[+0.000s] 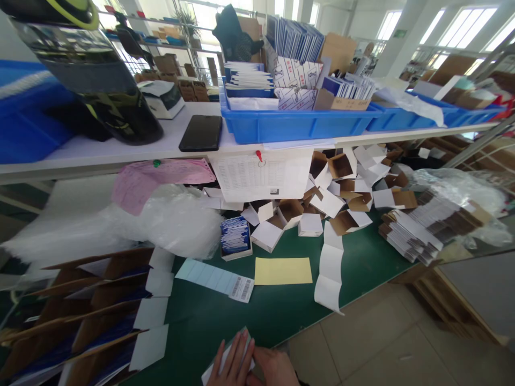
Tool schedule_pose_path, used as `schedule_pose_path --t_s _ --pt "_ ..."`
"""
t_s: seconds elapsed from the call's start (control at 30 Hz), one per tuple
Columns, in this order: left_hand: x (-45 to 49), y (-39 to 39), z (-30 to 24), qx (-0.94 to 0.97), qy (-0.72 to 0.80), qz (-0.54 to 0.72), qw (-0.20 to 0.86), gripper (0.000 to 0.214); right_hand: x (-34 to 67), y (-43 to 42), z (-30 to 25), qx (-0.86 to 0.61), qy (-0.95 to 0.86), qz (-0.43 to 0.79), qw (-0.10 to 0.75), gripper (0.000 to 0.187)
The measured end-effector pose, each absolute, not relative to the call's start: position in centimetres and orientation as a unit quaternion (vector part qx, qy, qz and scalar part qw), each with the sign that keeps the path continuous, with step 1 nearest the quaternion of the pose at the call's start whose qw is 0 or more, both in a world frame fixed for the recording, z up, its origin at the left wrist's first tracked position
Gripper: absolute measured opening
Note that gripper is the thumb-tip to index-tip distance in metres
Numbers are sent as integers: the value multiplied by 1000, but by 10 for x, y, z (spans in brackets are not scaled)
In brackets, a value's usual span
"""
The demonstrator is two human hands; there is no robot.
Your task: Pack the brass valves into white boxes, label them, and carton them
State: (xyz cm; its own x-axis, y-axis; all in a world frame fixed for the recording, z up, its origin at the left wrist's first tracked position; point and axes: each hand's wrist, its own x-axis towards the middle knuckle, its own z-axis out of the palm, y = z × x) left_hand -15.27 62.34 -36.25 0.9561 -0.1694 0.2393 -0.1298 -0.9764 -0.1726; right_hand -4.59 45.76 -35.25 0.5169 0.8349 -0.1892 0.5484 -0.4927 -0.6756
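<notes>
At the bottom edge of the head view, my left hand (233, 364) lies over a white flat packet (210, 370) with a clear film edge, its fingers stretched out flat across the top. My right hand (276, 367) is against the packet's right side, fingers curled and closed at its edge, touching the left fingers. The lower parts of both hands are cut off by the frame. Beyond them on the green table (193, 316) lie a pale blue label strip (209, 276) with barcode stickers, a yellow paper slip (283, 271) and a folded white paper strip (330, 268).
A small box of blue-and-white packets (235, 238) stands mid-table, beside several open white cartons (267, 236). Divided cardboard (88, 321) is at left, flattened cartons (426, 225) at right. A shelf above carries a blue bin (298, 126), phone (201, 133) and bottle (104, 80).
</notes>
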Motion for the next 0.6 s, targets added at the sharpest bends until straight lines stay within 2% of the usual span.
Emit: schedule_pose_path --t_s 0.2,0.33,0.47,0.6 --pt "-157 627 -360 -986 87 -137 49 67 -41 458 -324 -821 -354 308 325 43" --pt "-163 626 -340 -993 -10 -90 -73 74 -41 459 -320 -826 -312 324 340 34" --pt "-155 629 -323 -966 -161 -90 -181 58 -43 461 -326 -836 -306 315 328 30" --pt "-138 631 -334 -960 -194 -151 -131 43 -45 464 -331 -850 -316 288 307 24"
